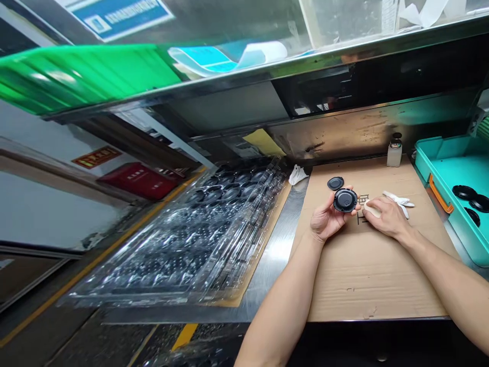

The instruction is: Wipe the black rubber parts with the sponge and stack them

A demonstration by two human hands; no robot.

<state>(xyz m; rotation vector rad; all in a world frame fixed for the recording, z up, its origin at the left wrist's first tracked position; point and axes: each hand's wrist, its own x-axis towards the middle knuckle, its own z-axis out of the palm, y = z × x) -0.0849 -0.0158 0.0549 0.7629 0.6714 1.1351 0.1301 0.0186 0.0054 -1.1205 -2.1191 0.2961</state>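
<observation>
My left hand (329, 220) is closed around the edge of a round black cap (345, 200), its flat face turned up toward me. Just beyond it, a second black disc (335, 183) lies on the cardboard sheet (355, 275). My right hand (388, 216) is low over the cardboard beside the cap, its fingers bent over a small off-white cloth (371, 209), which they partly hide. Behind that hand rests a crumpled white cloth (399, 200).
Stacked clear plastic trays (168, 250) holding black round parts stand at the left. A teal bin (439, 153) with several black discs is at the right. A small bottle (395, 151) stands at the back, below a metal shelf bearing a green bin (87, 74).
</observation>
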